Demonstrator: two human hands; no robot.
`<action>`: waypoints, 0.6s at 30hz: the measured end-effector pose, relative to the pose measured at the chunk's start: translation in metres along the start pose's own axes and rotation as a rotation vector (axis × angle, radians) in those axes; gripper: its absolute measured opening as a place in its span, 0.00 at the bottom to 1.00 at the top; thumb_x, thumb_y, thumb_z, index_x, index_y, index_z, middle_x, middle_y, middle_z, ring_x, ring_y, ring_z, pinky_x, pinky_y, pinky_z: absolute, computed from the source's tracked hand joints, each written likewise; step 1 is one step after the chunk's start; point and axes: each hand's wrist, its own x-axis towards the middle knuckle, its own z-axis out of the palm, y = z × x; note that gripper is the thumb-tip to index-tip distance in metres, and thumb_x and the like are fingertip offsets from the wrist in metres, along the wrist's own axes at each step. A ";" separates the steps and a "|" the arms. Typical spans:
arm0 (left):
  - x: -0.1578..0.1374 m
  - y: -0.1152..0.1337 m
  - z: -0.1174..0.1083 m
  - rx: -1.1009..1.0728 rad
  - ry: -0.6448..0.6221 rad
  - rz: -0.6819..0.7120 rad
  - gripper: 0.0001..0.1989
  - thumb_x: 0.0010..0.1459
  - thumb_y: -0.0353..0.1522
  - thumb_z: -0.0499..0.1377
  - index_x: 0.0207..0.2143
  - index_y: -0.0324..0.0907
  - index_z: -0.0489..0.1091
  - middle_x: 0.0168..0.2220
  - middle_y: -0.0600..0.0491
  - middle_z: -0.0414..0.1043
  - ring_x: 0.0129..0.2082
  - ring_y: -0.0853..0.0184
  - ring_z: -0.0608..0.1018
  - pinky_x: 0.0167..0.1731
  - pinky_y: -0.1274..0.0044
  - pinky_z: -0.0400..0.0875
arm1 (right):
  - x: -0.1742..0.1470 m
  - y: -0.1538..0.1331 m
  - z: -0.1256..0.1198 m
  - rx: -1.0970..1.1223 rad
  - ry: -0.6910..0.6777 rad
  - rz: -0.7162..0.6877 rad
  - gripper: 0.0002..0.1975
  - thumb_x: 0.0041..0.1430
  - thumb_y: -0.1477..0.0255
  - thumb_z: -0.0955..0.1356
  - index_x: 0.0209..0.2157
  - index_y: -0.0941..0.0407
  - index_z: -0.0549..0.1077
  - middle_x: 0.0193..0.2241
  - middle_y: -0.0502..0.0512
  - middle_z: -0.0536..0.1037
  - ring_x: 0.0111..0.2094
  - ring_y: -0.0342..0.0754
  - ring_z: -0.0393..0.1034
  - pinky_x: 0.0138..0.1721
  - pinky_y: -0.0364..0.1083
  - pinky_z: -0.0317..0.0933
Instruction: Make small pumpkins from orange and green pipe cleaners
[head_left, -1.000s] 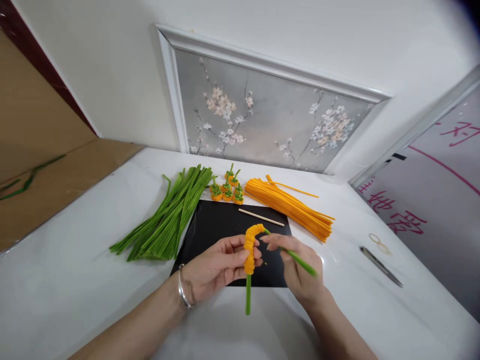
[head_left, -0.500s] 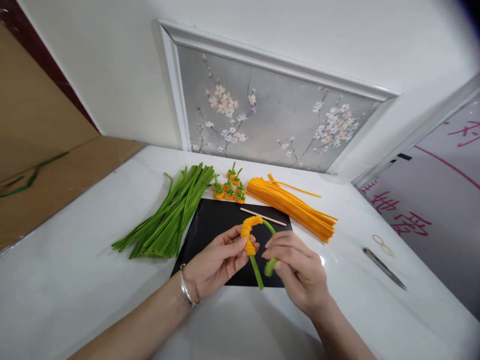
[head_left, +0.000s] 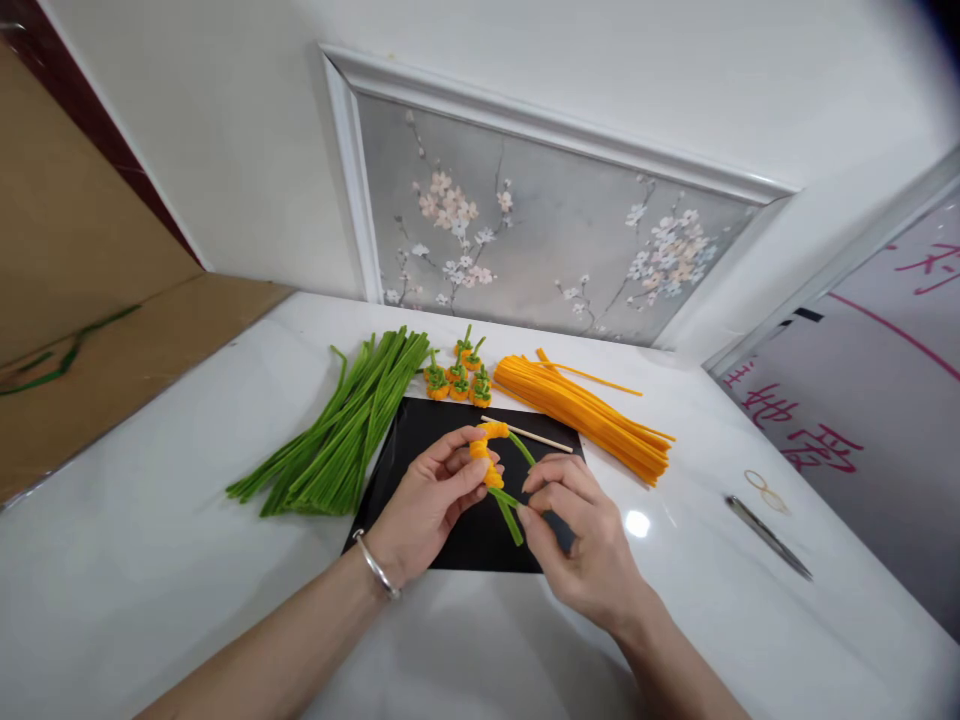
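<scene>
My left hand (head_left: 444, 492) is closed on an orange pipe cleaner coil (head_left: 491, 440) bent into a curve, fingers and thumb pinching its side. Green pipe cleaner (head_left: 512, 522) comes out of both ends of the coil; one length arcs from the upper end toward my right hand (head_left: 574, 520). The thumb and fingertips of that hand pinch the green pipe cleaner to the right of the coil. Both hands are above a black mat (head_left: 442, 430). Just behind the coil, a thin wooden stick (head_left: 540, 437) lies across the mat's far edge.
A bundle of green pipe cleaners (head_left: 337, 440) lies left, an orange bundle (head_left: 585, 410) right. Several small orange-and-green pieces (head_left: 459, 375) stand between them. Tweezers (head_left: 769, 537) and thin rings (head_left: 765, 490) lie at the far right. A wall with a framed floral panel (head_left: 540, 220) closes the back.
The coil has shifted slightly left and up with my left hand. The loose green end that hung by my right hand now runs close to the coil's lower end, pinched in my fingertips.
</scene>
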 end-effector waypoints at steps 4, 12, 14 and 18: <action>-0.001 -0.001 0.002 0.012 0.020 0.042 0.17 0.46 0.27 0.70 0.40 0.45 0.74 0.34 0.55 0.79 0.36 0.72 0.79 0.34 0.85 0.74 | -0.001 0.000 0.003 0.008 0.006 -0.016 0.07 0.54 0.81 0.64 0.25 0.55 0.65 0.31 0.55 0.71 0.37 0.49 0.66 0.38 0.51 0.65; -0.003 -0.003 0.008 0.028 0.037 0.108 0.17 0.44 0.28 0.70 0.38 0.45 0.73 0.34 0.55 0.80 0.37 0.70 0.79 0.39 0.81 0.73 | -0.002 0.002 0.006 -0.009 0.029 -0.028 0.08 0.53 0.82 0.63 0.25 0.55 0.64 0.30 0.55 0.70 0.35 0.49 0.65 0.36 0.50 0.65; -0.004 -0.003 0.009 0.026 0.049 0.122 0.17 0.44 0.28 0.70 0.38 0.45 0.73 0.34 0.55 0.80 0.37 0.71 0.79 0.38 0.82 0.73 | -0.003 0.002 0.004 -0.001 0.034 -0.036 0.08 0.53 0.82 0.63 0.26 0.55 0.64 0.30 0.55 0.70 0.35 0.49 0.65 0.36 0.50 0.65; -0.004 -0.002 0.010 0.019 0.072 0.120 0.17 0.43 0.28 0.71 0.37 0.44 0.73 0.33 0.55 0.80 0.35 0.72 0.79 0.36 0.83 0.73 | -0.003 0.001 0.003 0.010 0.048 -0.042 0.08 0.53 0.82 0.63 0.26 0.55 0.65 0.29 0.55 0.70 0.36 0.49 0.66 0.36 0.50 0.65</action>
